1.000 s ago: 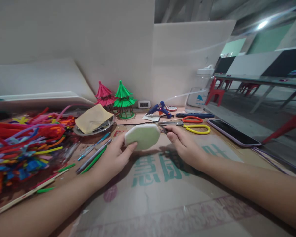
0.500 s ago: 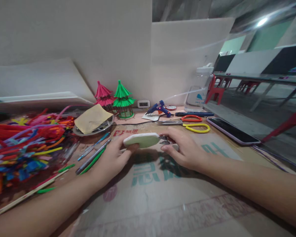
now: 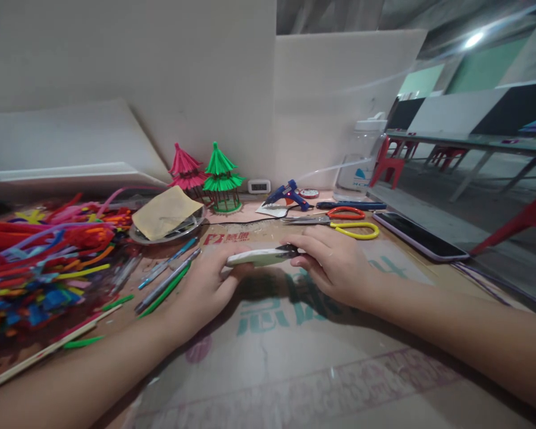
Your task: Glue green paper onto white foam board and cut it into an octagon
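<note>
Over the cardboard in front of me I hold a thin, pale green and white piece with rounded edges (image 3: 261, 257), seen nearly edge-on. My left hand (image 3: 217, 277) grips its left end, thumb below and fingers behind. At its right end my right hand (image 3: 328, 259) is closed, pinching a small dark pointed object (image 3: 288, 251) that meets the piece's edge. What this dark object is I cannot make out, as the fingers cover most of it. Beyond my right hand lie scissors (image 3: 355, 230) with red and yellow handles.
Bundles of coloured pipe cleaners (image 3: 40, 268) crowd the left. A dish (image 3: 199, 223), pens (image 3: 167, 280) and green (image 3: 223, 176) and pink (image 3: 186, 170) pagoda models stand nearer the middle. A blue glue gun (image 3: 290, 193), water bottle (image 3: 357, 158) and phone (image 3: 420, 236) are behind and right.
The pale piece has tipped to show less of its green face. My right hand has shifted slightly, and the dark object now overlaps the piece's right end.
</note>
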Available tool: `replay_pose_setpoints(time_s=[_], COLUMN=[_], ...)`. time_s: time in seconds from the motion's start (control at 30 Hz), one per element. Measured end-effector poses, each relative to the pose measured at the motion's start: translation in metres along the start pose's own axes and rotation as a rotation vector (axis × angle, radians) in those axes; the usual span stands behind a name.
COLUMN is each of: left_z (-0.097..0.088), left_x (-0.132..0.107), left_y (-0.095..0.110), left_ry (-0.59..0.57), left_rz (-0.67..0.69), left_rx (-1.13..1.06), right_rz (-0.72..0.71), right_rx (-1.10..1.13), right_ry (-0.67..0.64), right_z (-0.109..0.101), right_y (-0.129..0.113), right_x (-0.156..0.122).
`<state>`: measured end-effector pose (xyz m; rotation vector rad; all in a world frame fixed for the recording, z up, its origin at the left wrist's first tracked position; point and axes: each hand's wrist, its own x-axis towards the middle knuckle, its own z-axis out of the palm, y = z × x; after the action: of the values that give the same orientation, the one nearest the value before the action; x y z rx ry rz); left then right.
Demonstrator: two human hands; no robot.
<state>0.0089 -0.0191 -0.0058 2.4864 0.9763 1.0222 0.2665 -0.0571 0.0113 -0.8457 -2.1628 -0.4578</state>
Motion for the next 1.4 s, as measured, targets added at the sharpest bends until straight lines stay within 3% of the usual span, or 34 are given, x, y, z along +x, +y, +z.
replay_pose_setpoints(time_s=[0.57, 1.03, 1.13, 1.4], left_z=[0.0, 0.0, 0.0, -0.001], left_x=[-0.002, -0.001, -0.001, 0.006], left_y=[-0.002, -0.001, 0.0, 0.004], left_ry=[-0.029, -0.063, -0.046, 0.019], left_rz=[0.11, 0.072, 0.028, -0.159], left_rx=[0.028, 0.007, -0.006, -0.063], right_rz=[-0.038, -0.037, 0.013, 0.315], right_rx=[-0.002, -0.009, 0.06, 0.217], right_ry=[0.005, 0.02, 0.008, 0.073], right_z=[0.001, 0.001, 0.0, 0.016], right_y=[-0.004, -0.004, -0.003, 0.012], right_x=[0.001, 0.002, 0.001, -0.01])
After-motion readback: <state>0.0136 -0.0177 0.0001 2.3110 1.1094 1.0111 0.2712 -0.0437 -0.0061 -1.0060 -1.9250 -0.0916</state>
